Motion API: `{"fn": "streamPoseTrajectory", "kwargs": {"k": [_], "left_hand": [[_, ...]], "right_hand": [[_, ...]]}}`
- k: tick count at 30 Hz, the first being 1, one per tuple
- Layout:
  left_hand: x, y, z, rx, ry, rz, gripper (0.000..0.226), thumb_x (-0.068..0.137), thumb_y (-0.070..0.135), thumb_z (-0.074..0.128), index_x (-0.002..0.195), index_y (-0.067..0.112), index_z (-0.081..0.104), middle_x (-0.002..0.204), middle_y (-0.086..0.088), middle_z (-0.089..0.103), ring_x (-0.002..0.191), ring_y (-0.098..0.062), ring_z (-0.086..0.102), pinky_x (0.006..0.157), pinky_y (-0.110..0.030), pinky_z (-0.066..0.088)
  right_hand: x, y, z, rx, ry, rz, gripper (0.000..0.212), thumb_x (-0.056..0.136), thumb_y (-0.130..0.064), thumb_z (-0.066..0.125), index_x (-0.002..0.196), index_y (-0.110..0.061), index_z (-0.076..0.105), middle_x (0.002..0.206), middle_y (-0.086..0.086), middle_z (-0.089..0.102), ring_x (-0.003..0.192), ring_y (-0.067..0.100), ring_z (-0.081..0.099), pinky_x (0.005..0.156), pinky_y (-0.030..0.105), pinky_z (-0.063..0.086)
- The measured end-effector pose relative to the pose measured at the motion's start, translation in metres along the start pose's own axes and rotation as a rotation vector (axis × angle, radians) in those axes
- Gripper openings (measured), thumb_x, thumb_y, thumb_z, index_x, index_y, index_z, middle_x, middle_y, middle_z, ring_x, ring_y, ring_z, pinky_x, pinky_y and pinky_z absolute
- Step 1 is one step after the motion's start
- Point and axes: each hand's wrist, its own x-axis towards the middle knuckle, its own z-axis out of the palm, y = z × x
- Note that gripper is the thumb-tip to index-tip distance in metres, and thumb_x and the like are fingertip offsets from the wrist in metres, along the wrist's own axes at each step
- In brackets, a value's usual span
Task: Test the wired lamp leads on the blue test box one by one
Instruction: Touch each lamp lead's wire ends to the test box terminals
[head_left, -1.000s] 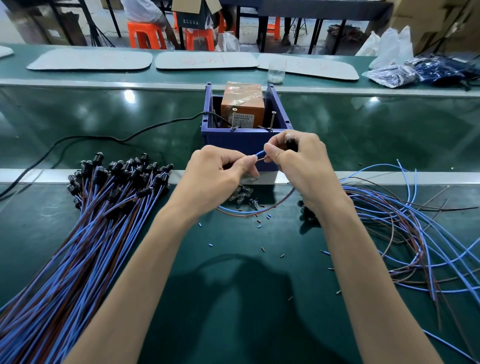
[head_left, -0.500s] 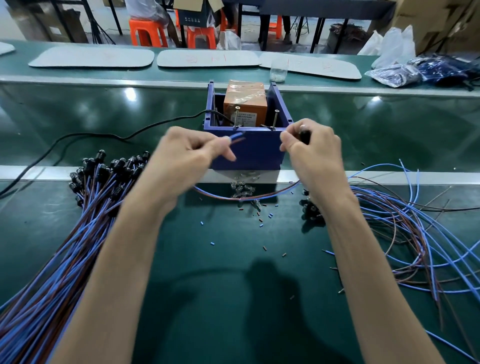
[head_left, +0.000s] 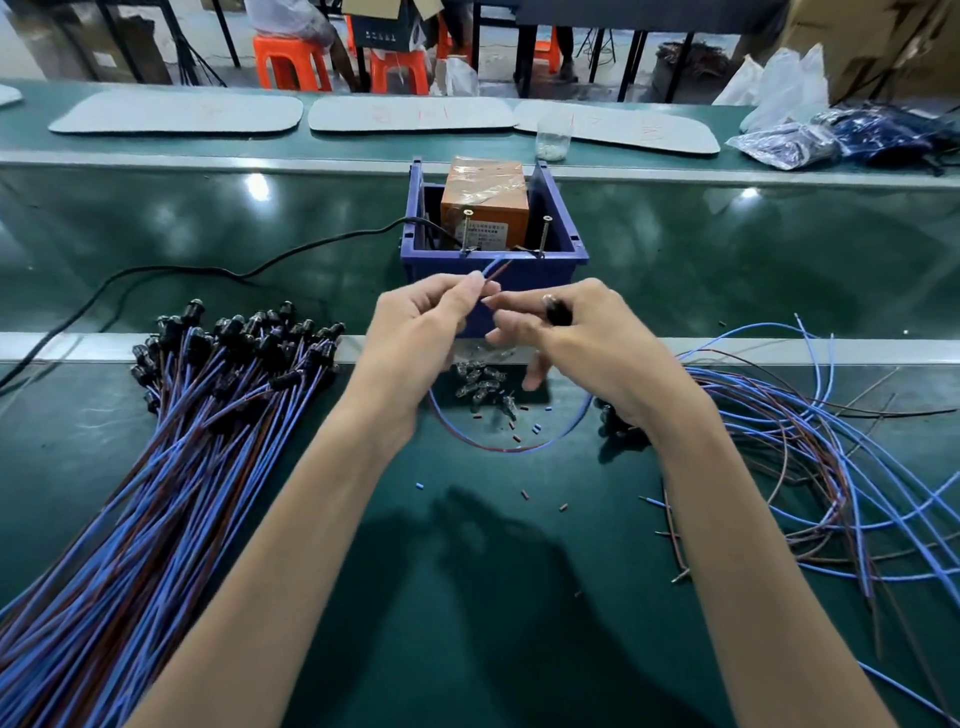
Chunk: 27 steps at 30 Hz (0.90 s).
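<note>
The green surface (head_left: 467, 597) fills the view, crossed by a pale rail. At 12 o'clock from the hands stands the blue test box (head_left: 556, 270), holding an orange block (head_left: 485, 197) and two upright screws (head_left: 545, 234); a black cable (head_left: 208, 271) runs off toward 10 o'clock. The left hand (head_left: 421, 332) pinches the wire ends (head_left: 493, 267) between thumb and forefinger, just short of the box. The right hand (head_left: 576, 343) grips the black holder (head_left: 558, 314), its lower fingers spread. The lead (head_left: 509, 448) loops between the hands. A bundle of leads (head_left: 171, 457) lies at 8 o'clock and loose wires (head_left: 831, 441) at 4. Grey mats (head_left: 176, 111), orange stools (head_left: 291, 62) and cartons stand beyond.
</note>
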Motion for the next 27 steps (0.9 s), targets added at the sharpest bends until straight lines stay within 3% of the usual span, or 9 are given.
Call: {"fn": "streamPoseTrajectory", "kwargs": {"k": [3, 6, 10, 14, 19, 22, 24, 27], "left_hand": [[-0.001, 0.001, 0.008, -0.228, 0.079, -0.046, 0.021, 0.1, 0.01, 0.046, 0.086, 0.013, 0.061, 0.045, 0.015, 0.042, 0.038, 0.001, 0.037, 0.041, -0.008, 0.032], [-0.001, 0.002, 0.012, -0.376, 0.176, -0.05, 0.023, 0.1, 0.011, 0.047, 0.081, 0.014, 0.06, 0.053, 0.008, 0.042, 0.043, 0.0, 0.039, 0.047, -0.012, 0.038], [-0.003, 0.004, 0.013, -0.525, 0.176, -0.09, 0.015, 0.098, 0.013, 0.052, 0.085, 0.015, 0.06, 0.056, 0.008, 0.056, 0.044, -0.005, 0.052, 0.047, -0.021, 0.047], [-0.004, 0.005, 0.017, -0.648, 0.157, -0.179, 0.012, 0.095, 0.013, 0.055, 0.085, 0.015, 0.062, 0.066, 0.002, 0.058, 0.041, -0.005, 0.052, 0.04, -0.015, 0.041], [-0.001, 0.003, 0.015, -0.758, 0.174, -0.213, 0.014, 0.096, 0.018, 0.056, 0.084, 0.017, 0.064, 0.066, 0.005, 0.055, 0.055, -0.006, 0.059, 0.054, -0.024, 0.056], [-0.001, -0.001, 0.014, -0.671, 0.281, -0.199, 0.016, 0.099, 0.022, 0.052, 0.084, 0.019, 0.058, 0.064, 0.009, 0.059, 0.052, -0.004, 0.061, 0.051, -0.017, 0.051], [0.0, -0.006, 0.014, -0.516, 0.353, -0.122, 0.019, 0.101, 0.027, 0.048, 0.084, 0.02, 0.054, 0.053, 0.009, 0.048, 0.04, -0.004, 0.045, 0.041, -0.015, 0.039], [0.001, -0.012, 0.014, -0.379, 0.386, -0.022, 0.022, 0.103, 0.026, 0.042, 0.085, 0.02, 0.052, 0.047, 0.009, 0.029, 0.038, -0.006, 0.022, 0.038, -0.017, 0.022]], "right_hand": [[0.0, -0.002, 0.006, 0.109, -0.059, -0.035, 0.016, 0.093, -0.025, 0.063, 0.103, -0.019, 0.075, 0.088, -0.004, 0.076, 0.053, 0.012, 0.065, 0.076, 0.029, 0.054], [0.002, 0.0, 0.015, 0.237, -0.049, -0.015, 0.018, 0.091, -0.022, 0.066, 0.102, -0.011, 0.074, 0.091, 0.003, 0.076, 0.07, 0.022, 0.072, 0.087, 0.039, 0.055], [0.003, 0.0, 0.027, 0.353, -0.025, -0.034, 0.017, 0.085, -0.017, 0.073, 0.101, -0.013, 0.075, 0.09, 0.002, 0.076, 0.079, 0.019, 0.073, 0.092, 0.039, 0.054], [0.004, -0.001, 0.033, 0.413, 0.058, -0.062, 0.004, 0.082, -0.008, 0.074, 0.086, -0.009, 0.075, 0.079, 0.017, 0.073, 0.068, 0.02, 0.068, 0.081, 0.038, 0.059], [0.005, -0.002, 0.023, 0.539, 0.123, -0.029, 0.007, 0.082, -0.007, 0.073, 0.075, -0.009, 0.073, 0.069, 0.004, 0.072, 0.061, 0.011, 0.066, 0.062, 0.021, 0.054], [0.006, -0.002, 0.017, 0.54, 0.193, -0.024, 0.015, 0.088, -0.009, 0.067, 0.074, -0.013, 0.069, 0.067, -0.001, 0.072, 0.062, 0.008, 0.067, 0.067, 0.019, 0.052], [0.006, -0.003, 0.014, 0.515, 0.21, -0.022, 0.019, 0.093, -0.011, 0.061, 0.075, -0.013, 0.064, 0.07, -0.001, 0.073, 0.065, 0.011, 0.069, 0.067, 0.017, 0.049], [0.006, -0.004, 0.012, 0.526, 0.225, -0.028, 0.023, 0.097, -0.009, 0.053, 0.075, -0.012, 0.058, 0.078, 0.004, 0.074, 0.071, 0.015, 0.072, 0.051, 0.008, 0.041]]}}
